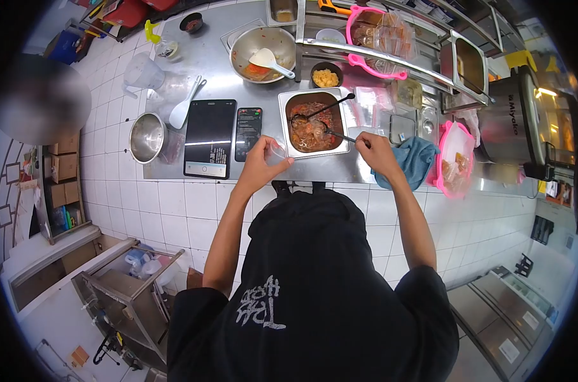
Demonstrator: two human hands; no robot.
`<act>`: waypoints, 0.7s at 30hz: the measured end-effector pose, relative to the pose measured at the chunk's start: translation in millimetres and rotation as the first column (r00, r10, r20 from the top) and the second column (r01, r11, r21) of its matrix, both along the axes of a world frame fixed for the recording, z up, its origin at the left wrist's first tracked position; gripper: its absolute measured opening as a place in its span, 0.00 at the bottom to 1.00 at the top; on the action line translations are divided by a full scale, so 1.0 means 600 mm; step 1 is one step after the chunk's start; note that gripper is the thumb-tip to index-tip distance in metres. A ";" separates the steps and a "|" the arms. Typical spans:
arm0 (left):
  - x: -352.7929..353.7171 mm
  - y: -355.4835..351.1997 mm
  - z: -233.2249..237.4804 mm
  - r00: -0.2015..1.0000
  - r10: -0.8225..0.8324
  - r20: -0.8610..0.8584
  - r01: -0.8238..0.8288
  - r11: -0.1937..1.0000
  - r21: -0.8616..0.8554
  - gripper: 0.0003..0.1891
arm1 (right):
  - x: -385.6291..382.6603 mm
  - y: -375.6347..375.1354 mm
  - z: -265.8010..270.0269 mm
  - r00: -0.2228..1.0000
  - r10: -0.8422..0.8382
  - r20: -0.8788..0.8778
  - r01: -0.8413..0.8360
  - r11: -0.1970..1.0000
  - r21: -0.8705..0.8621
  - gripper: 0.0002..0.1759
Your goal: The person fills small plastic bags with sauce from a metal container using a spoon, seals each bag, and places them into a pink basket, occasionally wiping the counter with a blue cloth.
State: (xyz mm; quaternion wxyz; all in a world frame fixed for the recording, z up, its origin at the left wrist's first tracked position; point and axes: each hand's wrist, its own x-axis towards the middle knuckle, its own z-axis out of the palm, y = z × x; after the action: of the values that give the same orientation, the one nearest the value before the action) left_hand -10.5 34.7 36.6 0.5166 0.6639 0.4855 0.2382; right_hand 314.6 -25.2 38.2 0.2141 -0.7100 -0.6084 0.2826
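A square steel pan (pixel 284 121) holds a reddish-brown chunky mixture (pixel 312 130). My right hand (pixel 375 153) is closed around the handle of a dark spoon (pixel 343 137), whose far end lies in the mixture. A second black ladle (pixel 330 106) rests in the pan, its handle over the upper right corner. At the pan's lower left corner, my left hand (pixel 267 167) holds a small clear plastic bag (pixel 277 151) between thumb and fingers.
Left of the pan lie a phone (pixel 248 134) and a tablet (pixel 210 137), then a steel bowl (pixel 147 137). Behind stand a large bowl (pixel 241 51) and a black bowl of yellow pieces (pixel 326 77). A blue cloth (pixel 411 163) and pink basket (pixel 440 167) are at right.
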 end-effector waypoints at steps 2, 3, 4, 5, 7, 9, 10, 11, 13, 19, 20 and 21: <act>0.004 0.011 0.000 1.000 -0.012 -0.013 0.013 0.999 0.044 0.26 | 0.009 -0.001 -0.008 0.990 -0.035 -0.137 0.024 0.997 -0.079 0.12; 0.006 0.016 0.006 0.998 -0.037 -0.049 0.040 0.996 0.075 0.27 | 0.015 -0.002 -0.020 0.990 -0.037 -0.136 0.026 0.997 -0.078 0.12; 0.010 0.022 0.013 0.995 -0.058 -0.084 0.067 0.992 0.106 0.27 | 0.022 -0.002 -0.032 0.974 -0.056 -0.218 0.032 0.993 -0.113 0.12; 0.015 0.027 0.019 0.995 -0.057 -0.082 0.066 0.992 0.107 0.27 | 0.030 -0.003 -0.042 0.951 -0.078 -0.299 0.034 0.988 -0.149 0.13; 0.023 0.037 0.028 0.980 -0.134 -0.146 0.159 0.972 0.171 0.26 | 0.042 0.000 -0.042 0.928 -0.094 -0.361 0.030 0.983 -0.179 0.13; 0.028 0.056 0.020 0.963 -0.177 -0.204 0.227 0.939 0.257 0.25 | 0.043 0.000 -0.027 0.899 -0.116 -0.423 0.027 0.977 -0.211 0.14; 0.031 0.065 0.019 0.941 -0.212 -0.264 0.296 0.894 0.336 0.24 | 0.039 0.004 0.006 0.899 -0.100 -0.426 0.021 0.982 -0.187 0.15; 0.034 0.075 0.018 0.941 -0.214 -0.264 0.297 0.894 0.335 0.24 | 0.038 0.008 0.031 0.900 -0.084 -0.427 0.016 0.987 -0.161 0.15; 0.043 0.095 0.031 0.880 -0.303 -0.365 0.420 0.855 0.304 0.26 | 0.057 0.016 0.045 0.942 -0.016 -0.336 -0.020 0.994 -0.104 0.15; 0.079 0.144 0.068 0.789 -0.399 -0.467 0.578 0.741 0.344 0.30 | 0.083 0.064 0.132 0.976 0.193 -0.103 -0.202 0.975 -0.092 0.14; 0.089 0.149 0.075 0.773 -0.417 -0.478 0.609 0.701 0.371 0.31 | 0.085 0.073 0.138 0.979 0.181 -0.096 -0.189 0.978 -0.090 0.14; 0.098 0.153 0.082 0.750 -0.453 -0.482 0.636 0.693 0.338 0.32 | 0.087 0.081 0.143 0.969 0.237 -0.075 -0.242 0.967 -0.080 0.14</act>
State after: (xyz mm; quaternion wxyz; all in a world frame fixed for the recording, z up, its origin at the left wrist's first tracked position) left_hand 48.1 126.3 86.0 0.2830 0.9177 0.2729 0.0574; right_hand 367.0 23.2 124.3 0.1663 -0.6306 -0.6693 0.3560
